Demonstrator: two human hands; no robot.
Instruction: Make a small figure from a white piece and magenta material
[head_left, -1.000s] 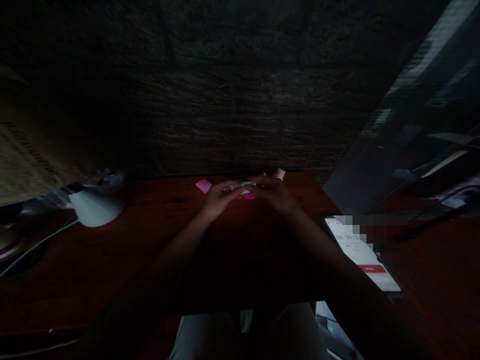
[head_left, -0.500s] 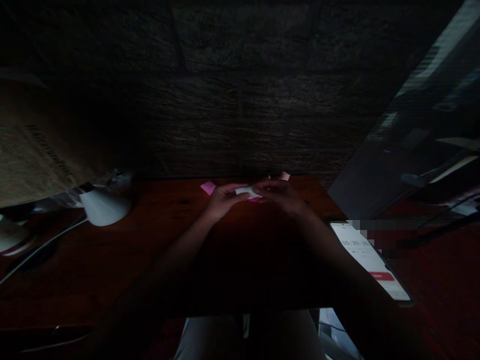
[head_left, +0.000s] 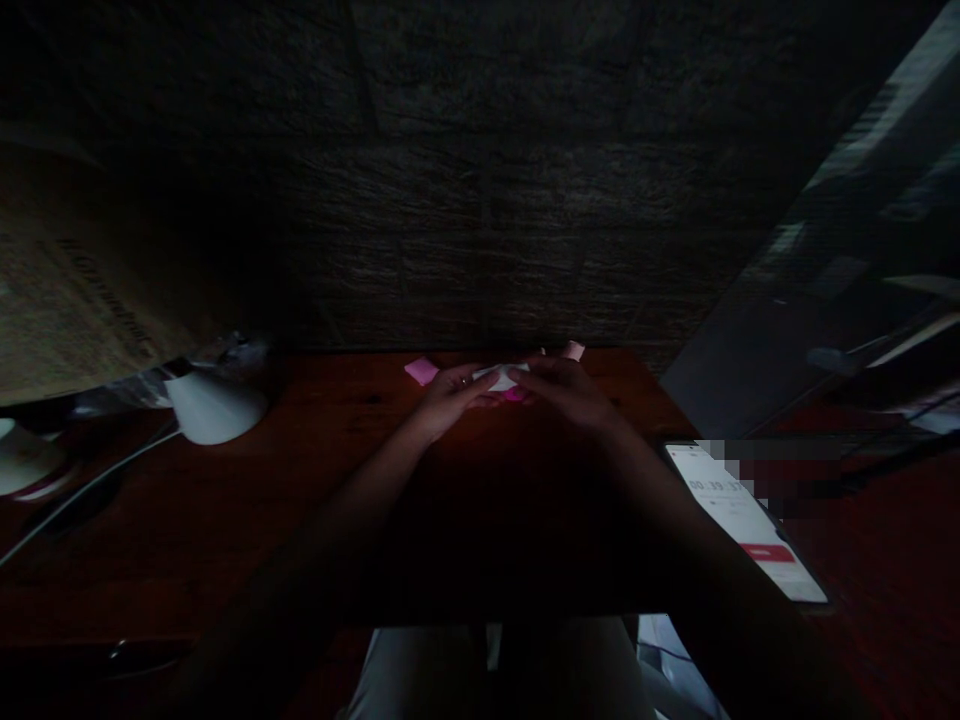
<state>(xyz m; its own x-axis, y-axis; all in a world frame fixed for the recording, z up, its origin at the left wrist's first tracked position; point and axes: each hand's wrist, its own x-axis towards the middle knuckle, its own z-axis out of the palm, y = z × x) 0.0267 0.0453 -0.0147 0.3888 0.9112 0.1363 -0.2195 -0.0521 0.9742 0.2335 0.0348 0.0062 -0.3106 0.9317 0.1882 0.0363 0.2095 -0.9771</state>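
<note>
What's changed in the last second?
Everything has shifted slightly rightward in the picture, probably from head movement; no grasp or release is visible. The left hand and right hand still hold the white piece, and the pink piece left of them stays on the table.

Over my feed I see a dim indoor desk area, home or office I can't tell: a reddish-brown wooden worktop [head_left: 322, 450] against a dark, rough block wall [head_left: 480, 200], a white-screened black phone [head_left: 724, 510] at its right.
</note>
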